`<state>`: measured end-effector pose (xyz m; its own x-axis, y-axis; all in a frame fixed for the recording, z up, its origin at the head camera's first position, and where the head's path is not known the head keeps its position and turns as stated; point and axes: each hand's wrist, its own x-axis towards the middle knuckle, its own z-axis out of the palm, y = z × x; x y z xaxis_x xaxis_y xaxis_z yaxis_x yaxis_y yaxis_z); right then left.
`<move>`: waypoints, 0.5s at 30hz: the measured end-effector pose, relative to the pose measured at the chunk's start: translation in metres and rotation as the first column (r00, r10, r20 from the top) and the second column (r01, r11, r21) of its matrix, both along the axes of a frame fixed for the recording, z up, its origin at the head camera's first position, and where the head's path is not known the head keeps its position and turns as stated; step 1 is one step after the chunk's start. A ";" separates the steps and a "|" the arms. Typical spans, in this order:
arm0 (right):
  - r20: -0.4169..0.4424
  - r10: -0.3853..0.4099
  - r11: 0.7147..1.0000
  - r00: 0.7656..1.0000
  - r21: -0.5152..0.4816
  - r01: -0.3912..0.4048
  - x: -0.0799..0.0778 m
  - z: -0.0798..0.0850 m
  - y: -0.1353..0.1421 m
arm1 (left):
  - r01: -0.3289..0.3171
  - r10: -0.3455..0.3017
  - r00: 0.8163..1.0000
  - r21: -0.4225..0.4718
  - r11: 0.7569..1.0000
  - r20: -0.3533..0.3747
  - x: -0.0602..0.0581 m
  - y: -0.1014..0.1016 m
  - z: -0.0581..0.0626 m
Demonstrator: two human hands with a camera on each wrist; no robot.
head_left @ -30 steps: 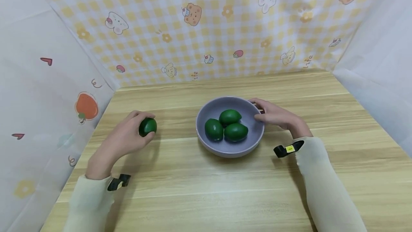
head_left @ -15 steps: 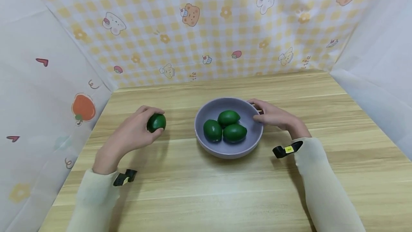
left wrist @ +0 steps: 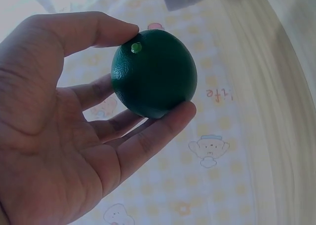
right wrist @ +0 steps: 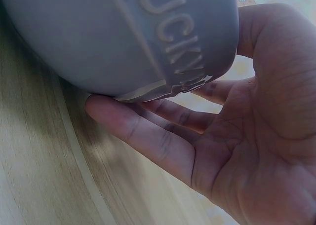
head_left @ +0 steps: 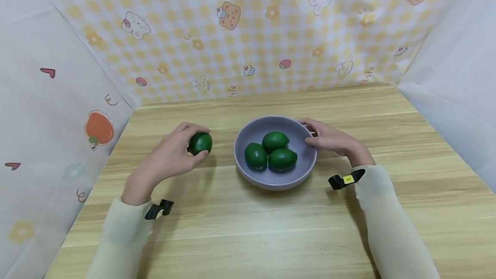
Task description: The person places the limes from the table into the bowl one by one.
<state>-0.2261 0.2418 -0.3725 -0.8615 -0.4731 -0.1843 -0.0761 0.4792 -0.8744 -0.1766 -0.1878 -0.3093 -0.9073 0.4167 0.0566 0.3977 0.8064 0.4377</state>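
My left hand (head_left: 170, 156) pinches a dark green lime (head_left: 200, 143) between thumb and fingers, above the wooden table to the left of the bowl. A small light green stem nub shows on this lime in the left wrist view. The round grey-purple bowl (head_left: 276, 184) stands mid-table, holding three limes: one lime (head_left: 255, 156) at the left, another lime (head_left: 275, 141) at the back, a third lime (head_left: 283, 159) in front. With the thumb at its rim and the fingers along its outer side, my right hand (head_left: 334, 138) holds the bowl. Raised letters mark the bowl's wall in the right wrist view.
The light wooden table (head_left: 232, 227) ends at a yellow checked cloth (head_left: 263, 33) with cartoon prints behind it. A white printed sheet (head_left: 46, 111) hangs at the left and a plain white sheet (head_left: 457, 85) at the right.
My left hand has moved right and somewhat away from me with the lime, closer to the bowl. The right hand and the bowl have stayed in place.
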 end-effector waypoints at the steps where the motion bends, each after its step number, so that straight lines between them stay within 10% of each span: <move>1: -0.001 0.000 1.000 1.000 0.000 0.000 0.000 0.000 0.000 | 0.004 -0.004 1.000 0.005 1.000 -0.001 0.000 0.002 0.000; 15: -0.002 -0.004 1.000 1.000 -0.014 0.004 0.000 0.000 0.001 | 0.062 -0.060 0.998 0.065 0.996 -0.030 -0.006 0.023 0.003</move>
